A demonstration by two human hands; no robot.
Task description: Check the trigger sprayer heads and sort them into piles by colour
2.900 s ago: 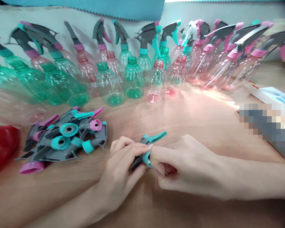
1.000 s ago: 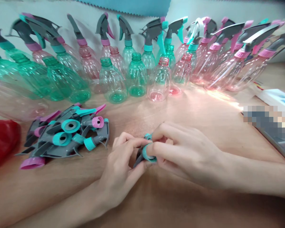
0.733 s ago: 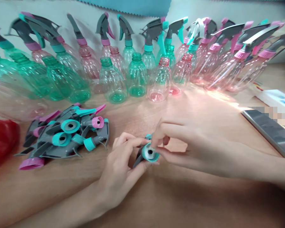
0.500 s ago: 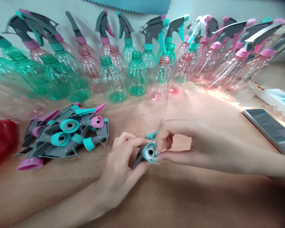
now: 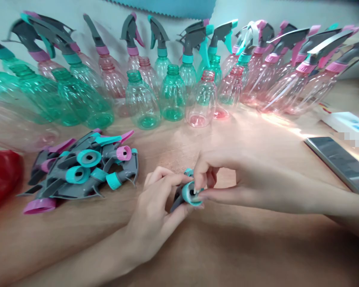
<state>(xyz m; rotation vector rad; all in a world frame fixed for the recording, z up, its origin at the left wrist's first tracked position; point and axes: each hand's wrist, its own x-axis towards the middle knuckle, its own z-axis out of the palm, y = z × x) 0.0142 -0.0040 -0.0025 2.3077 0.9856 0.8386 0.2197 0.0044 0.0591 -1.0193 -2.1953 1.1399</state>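
My left hand (image 5: 154,205) grips a grey trigger spray head (image 5: 176,198) with a teal collar, the collar's open end turned up towards me. A white ring lines the collar, with a dark hole in its middle. The thumb and fingers of my right hand (image 5: 227,173) are pinched at the rim, their tips over the opening. Whatever lies between those fingertips is too small and hidden to make out. To the left is a pile of loose grey spray heads (image 5: 89,191) with teal and pink collars.
Uncapped green bottles (image 5: 143,103) and pink bottles (image 5: 201,105) stand along the back. Behind and beside them are several bottles with spray heads fitted (image 5: 287,79). A phone (image 5: 335,155) lies at the right near a white box (image 5: 347,123). Something red (image 5: 2,175) sits at the left edge.
My right fingertips have moved from the collar's right rim to over its opening. The spray head and my left hand have shifted slightly to the right.
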